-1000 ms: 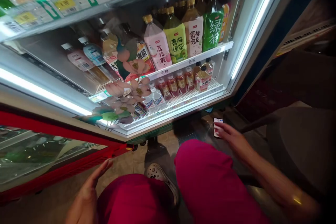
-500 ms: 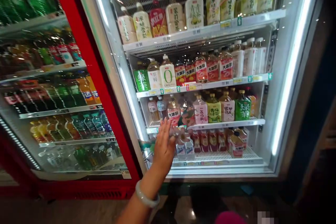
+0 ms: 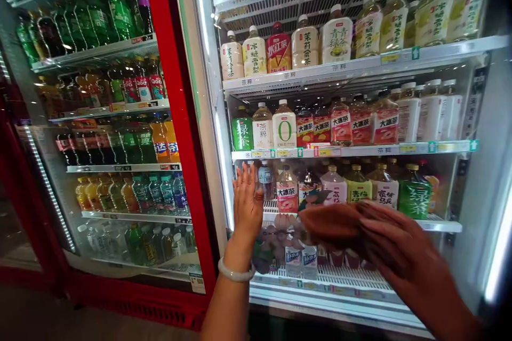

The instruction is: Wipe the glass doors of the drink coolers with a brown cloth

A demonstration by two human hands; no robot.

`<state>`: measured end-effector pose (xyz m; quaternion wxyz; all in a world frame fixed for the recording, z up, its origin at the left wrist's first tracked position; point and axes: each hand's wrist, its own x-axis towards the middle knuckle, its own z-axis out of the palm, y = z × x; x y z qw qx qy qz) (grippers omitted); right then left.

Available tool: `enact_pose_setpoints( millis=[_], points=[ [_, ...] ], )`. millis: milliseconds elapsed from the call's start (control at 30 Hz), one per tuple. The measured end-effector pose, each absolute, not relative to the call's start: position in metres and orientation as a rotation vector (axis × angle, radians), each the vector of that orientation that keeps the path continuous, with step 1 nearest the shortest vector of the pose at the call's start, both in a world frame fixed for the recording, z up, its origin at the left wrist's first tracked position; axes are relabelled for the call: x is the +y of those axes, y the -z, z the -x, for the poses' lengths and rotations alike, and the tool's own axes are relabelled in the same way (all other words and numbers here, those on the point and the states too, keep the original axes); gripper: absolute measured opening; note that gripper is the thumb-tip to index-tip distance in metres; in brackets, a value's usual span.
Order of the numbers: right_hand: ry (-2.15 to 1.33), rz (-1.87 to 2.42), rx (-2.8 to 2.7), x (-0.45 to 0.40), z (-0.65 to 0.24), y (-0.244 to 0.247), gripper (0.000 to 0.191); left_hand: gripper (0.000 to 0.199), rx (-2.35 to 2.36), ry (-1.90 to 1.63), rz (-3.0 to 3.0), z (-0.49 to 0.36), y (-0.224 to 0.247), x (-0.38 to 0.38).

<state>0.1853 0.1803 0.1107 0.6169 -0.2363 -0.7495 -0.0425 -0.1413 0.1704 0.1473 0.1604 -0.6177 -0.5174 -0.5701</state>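
- Centrally, left hand [image 3: 247, 205]: flat, fingers extended upward, before a lit drinks cooler [image 3: 280, 298]; contact cannot be told.
- Right hand [image 3: 400, 248]: blurred, apparently gripping a flat brownish object [image 3: 330, 222], before the lower shelves [image 3: 440, 226].
- Flower pattern [image 3: 282, 234]: low, between both hands.

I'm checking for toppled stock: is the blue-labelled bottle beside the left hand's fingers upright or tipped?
Upright: the blue-labelled bottle beside the left hand has its narrow neck uppermost, above its wider body.
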Motion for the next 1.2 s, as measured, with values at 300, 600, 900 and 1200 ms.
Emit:
enact_pose_setpoints(
  millis=[300,600,900,1200],
  points=[
    [0.513,0.369,-1.585,0.271,-0.017,-0.159,0.035,0.083,-1.529,1.557,1.737,0.188,-0.13,0.196],
    [0.643,0.644,-1.555,0.259,0.01,-0.214,0.031,0.064,-1.462,2.046,1.736,0.129,-0.147,0.171],
    [-0.783,0.217,-1.582,0.214,-0.001,-0.196,0.027,0.056,-1.343,2.576,2.072,0.131,-0.161,0.168],
    [-0.045,0.487,-1.692,0.184,-0.014,-0.168,0.031,0.037,-1.522,2.675,1.644,0.126,-0.163,0.162]
  ],
)
